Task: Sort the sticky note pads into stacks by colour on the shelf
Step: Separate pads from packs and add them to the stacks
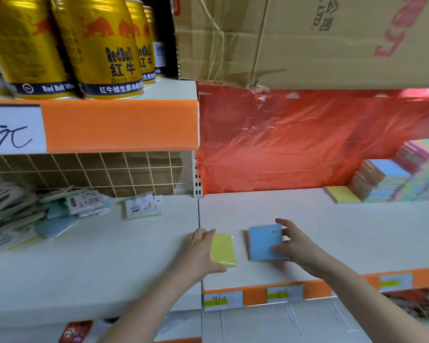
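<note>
— Yellow pad sits under your left hand, fingers curled round its near edge; your right hand grips the blue pad. Two colour stacks look barely begun.

— What's left?

— The mixed pile far beyond your right hand. Bare shelf lies ahead; its front edge runs just behind your wrists.

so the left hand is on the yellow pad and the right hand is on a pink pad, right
Not quite. The head view shows the left hand on the yellow pad, as you say, but the pad the right hand grips is blue, not pink.
</note>
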`<state>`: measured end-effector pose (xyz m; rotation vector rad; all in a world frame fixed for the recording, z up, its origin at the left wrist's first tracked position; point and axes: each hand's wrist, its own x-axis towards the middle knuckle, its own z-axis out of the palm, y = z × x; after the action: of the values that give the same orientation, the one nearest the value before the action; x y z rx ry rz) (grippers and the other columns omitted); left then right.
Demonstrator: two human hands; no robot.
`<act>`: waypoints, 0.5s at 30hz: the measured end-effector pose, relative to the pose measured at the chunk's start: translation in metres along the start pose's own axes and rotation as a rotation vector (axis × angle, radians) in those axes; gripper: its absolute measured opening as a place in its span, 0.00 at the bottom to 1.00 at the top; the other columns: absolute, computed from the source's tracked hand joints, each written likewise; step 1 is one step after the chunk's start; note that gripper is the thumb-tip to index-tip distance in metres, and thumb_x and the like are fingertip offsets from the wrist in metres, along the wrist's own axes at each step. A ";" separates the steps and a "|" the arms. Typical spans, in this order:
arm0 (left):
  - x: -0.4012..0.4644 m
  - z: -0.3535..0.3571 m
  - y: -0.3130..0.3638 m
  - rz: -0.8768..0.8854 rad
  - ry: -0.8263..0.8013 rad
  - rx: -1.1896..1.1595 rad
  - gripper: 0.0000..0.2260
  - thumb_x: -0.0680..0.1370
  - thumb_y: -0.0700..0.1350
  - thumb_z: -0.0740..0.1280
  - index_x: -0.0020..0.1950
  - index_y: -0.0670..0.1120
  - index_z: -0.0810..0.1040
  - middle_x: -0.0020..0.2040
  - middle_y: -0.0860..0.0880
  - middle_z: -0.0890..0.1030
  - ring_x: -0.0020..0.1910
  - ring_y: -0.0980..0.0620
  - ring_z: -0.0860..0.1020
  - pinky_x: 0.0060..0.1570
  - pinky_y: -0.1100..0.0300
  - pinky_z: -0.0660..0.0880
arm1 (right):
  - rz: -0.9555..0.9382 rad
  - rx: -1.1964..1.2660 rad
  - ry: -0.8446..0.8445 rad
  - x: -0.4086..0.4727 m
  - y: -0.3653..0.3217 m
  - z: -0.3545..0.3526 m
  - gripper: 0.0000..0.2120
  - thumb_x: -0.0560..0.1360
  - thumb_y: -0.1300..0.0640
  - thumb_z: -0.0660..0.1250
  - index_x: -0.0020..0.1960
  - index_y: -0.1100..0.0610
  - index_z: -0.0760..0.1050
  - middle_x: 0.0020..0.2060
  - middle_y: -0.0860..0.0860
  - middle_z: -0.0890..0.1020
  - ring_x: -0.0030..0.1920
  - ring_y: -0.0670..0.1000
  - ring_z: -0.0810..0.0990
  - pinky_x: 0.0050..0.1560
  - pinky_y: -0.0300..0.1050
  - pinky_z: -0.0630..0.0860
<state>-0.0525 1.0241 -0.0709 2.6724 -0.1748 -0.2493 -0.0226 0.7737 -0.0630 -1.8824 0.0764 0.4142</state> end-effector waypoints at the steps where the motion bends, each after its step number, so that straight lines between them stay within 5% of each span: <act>1: 0.002 0.002 0.003 0.005 -0.003 -0.012 0.44 0.70 0.56 0.73 0.77 0.46 0.52 0.72 0.48 0.58 0.71 0.49 0.57 0.67 0.62 0.56 | -0.017 0.020 -0.002 -0.002 0.001 -0.003 0.35 0.72 0.71 0.67 0.72 0.50 0.59 0.57 0.56 0.71 0.50 0.55 0.77 0.43 0.46 0.78; 6: 0.010 0.005 0.011 0.067 -0.090 0.001 0.43 0.72 0.53 0.72 0.78 0.48 0.49 0.76 0.47 0.51 0.75 0.49 0.50 0.71 0.60 0.51 | -0.112 -0.029 0.171 0.000 -0.002 -0.019 0.32 0.72 0.68 0.68 0.70 0.47 0.63 0.50 0.56 0.76 0.46 0.54 0.78 0.48 0.46 0.77; 9: 0.010 0.000 0.007 0.109 -0.157 0.035 0.39 0.74 0.49 0.69 0.78 0.49 0.50 0.77 0.48 0.52 0.75 0.51 0.50 0.71 0.61 0.51 | -0.142 -0.057 0.245 0.005 -0.007 -0.030 0.16 0.73 0.66 0.69 0.58 0.56 0.73 0.43 0.53 0.78 0.45 0.53 0.77 0.42 0.42 0.72; 11: 0.010 -0.004 0.003 0.130 -0.180 0.054 0.37 0.74 0.48 0.69 0.77 0.49 0.52 0.76 0.49 0.54 0.75 0.51 0.52 0.71 0.62 0.51 | -0.175 -0.176 0.199 0.007 -0.012 -0.034 0.07 0.75 0.65 0.67 0.49 0.55 0.76 0.41 0.50 0.78 0.44 0.51 0.75 0.39 0.41 0.68; 15: 0.012 -0.006 0.001 0.139 -0.182 0.073 0.35 0.74 0.49 0.69 0.76 0.48 0.56 0.75 0.49 0.57 0.74 0.52 0.55 0.71 0.63 0.54 | -0.222 -0.547 0.016 0.021 -0.025 -0.027 0.11 0.77 0.66 0.59 0.46 0.53 0.76 0.44 0.47 0.79 0.47 0.49 0.76 0.42 0.37 0.69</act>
<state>-0.0399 1.0239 -0.0667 2.6930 -0.4320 -0.4493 0.0102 0.7606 -0.0390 -2.4005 -0.2581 0.2827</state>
